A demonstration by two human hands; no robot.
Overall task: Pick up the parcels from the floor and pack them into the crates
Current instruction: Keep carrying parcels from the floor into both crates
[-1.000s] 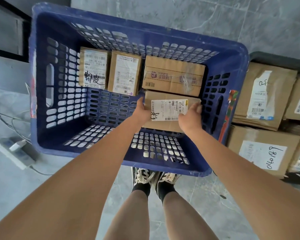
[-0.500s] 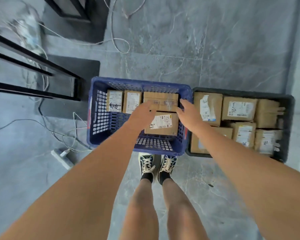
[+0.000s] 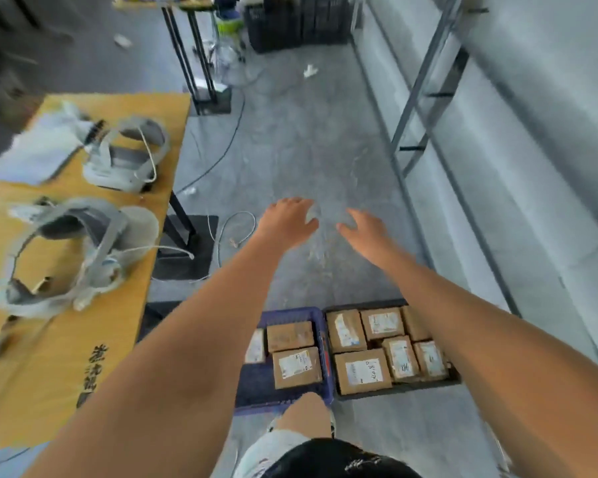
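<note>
Head view, looking forward and down along a grey floor (image 3: 308, 150). Both arms stretched out ahead. Left hand (image 3: 287, 220) empty, fingers loosely spread, palm down, over bare floor. Right hand (image 3: 365, 229) empty too, fingers relaxed and spread, just beside the left, not touching it. Neither hand touches anything.

Blue crate (image 3: 287, 313) on the floor below the arms, near the person's leg. Parcels inside: a brown box with white label (image 3: 297, 367) at the near right, another box (image 3: 290, 336) behind it, a third (image 3: 255, 346) partly hidden by the left arm. Near left part of the crate floor bare. Black crate (image 3: 397, 389) touching the blue one on its right side, packed with parcels (image 3: 363, 371) side by side, labels up; its right end hidden by the right arm.

Yellow table (image 3: 83, 357) at left with two white headsets (image 3: 125, 155) and cables on it, plus a pale sheet (image 3: 35, 153). Black table legs (image 3: 180, 215) on a dark base. White cable (image 3: 235, 225) looped on the floor near the left hand. Metal rack frame (image 3: 425, 81) at right by the wall. Dark crates (image 3: 290, 25) far back, blurred.
</note>
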